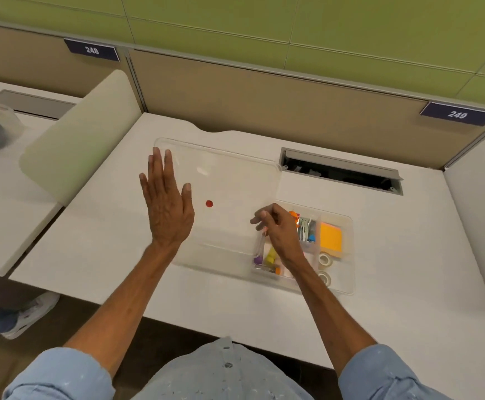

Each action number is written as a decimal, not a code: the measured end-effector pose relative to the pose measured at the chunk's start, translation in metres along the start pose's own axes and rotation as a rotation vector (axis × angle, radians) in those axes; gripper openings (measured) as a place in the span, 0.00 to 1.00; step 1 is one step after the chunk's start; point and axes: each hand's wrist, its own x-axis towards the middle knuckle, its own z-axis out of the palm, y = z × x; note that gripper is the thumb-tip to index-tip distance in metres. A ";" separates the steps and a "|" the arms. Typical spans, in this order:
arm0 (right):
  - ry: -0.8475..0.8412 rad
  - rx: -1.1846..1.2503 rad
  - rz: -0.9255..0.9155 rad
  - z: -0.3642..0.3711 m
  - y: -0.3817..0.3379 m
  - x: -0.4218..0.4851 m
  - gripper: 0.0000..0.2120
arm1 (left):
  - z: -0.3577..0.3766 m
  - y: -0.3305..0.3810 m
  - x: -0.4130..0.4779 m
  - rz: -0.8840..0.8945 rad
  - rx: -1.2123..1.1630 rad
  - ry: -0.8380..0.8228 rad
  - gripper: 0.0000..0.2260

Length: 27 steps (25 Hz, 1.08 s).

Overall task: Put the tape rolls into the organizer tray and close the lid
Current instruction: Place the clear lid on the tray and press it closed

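Fingers (pixel 164 166) of the left hand (pixel 167 209) are spread flat over the clear lid (pixel 229 180), at its 9 o'clock side. Right hand (pixel 278 226) pinches the lid's 4 o'clock corner. Two tape rolls (pixel 325 259) sit in the tray (pixel 348 255) on the counter (pixel 120 255), at 3 o'clock from the lid.

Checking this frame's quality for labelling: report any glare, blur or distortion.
Head view: wide-angle bowing bends the partition top; faint glare patch on the clear lid; left hand fairly sharp, right hand fingertips slightly smeared; tape rolls small and washed-out.
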 end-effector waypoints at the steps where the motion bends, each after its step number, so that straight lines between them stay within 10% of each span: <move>1: -0.013 0.038 0.026 -0.016 0.001 0.000 0.09 | 0.006 0.003 -0.005 -0.108 -0.039 0.003 0.28; 9: 0.134 0.177 0.252 -0.104 0.019 -0.011 0.07 | 0.055 0.049 -0.033 -0.558 -0.398 -0.275 0.11; 17: 0.502 -0.284 0.413 -0.156 0.054 -0.032 0.11 | 0.113 0.091 -0.080 -0.479 -0.292 -0.441 0.15; 27: 0.484 -0.554 0.438 -0.175 0.069 -0.044 0.17 | 0.133 0.107 -0.110 -0.506 -0.201 -0.540 0.17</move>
